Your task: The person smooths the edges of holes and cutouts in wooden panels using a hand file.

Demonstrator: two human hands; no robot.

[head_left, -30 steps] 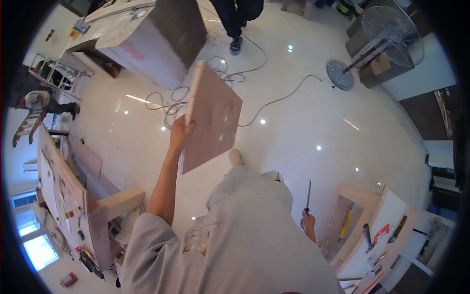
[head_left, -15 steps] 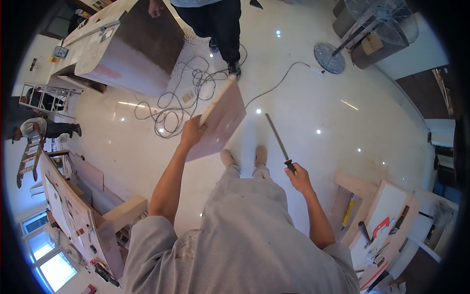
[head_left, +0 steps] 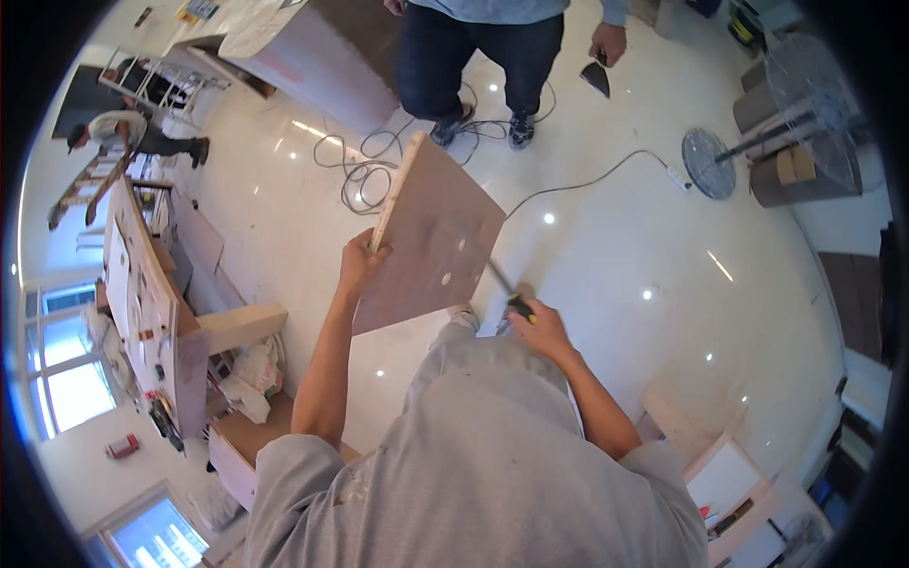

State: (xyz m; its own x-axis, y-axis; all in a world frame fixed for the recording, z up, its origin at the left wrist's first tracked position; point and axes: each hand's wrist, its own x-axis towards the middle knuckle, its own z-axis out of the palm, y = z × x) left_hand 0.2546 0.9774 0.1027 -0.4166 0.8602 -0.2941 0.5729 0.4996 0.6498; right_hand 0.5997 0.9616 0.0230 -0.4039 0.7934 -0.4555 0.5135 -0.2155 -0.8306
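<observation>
Board gripped at its left edge by the left hand; file closed in the right hand, near frame centre.
Board is tilted and gripped by one hand only, so it could twist or slip if the far edge were pressed hard; file could then skid off. Blade is blurred, and contact with the board can't be confirmed. Board lies right of the left hand and up-left of the right hand, with the blade tip at its lower right edge. Farther out: loose cable behind the board, co-worker with a scraper at top, fan upper right, cluttered bench at left.
</observation>
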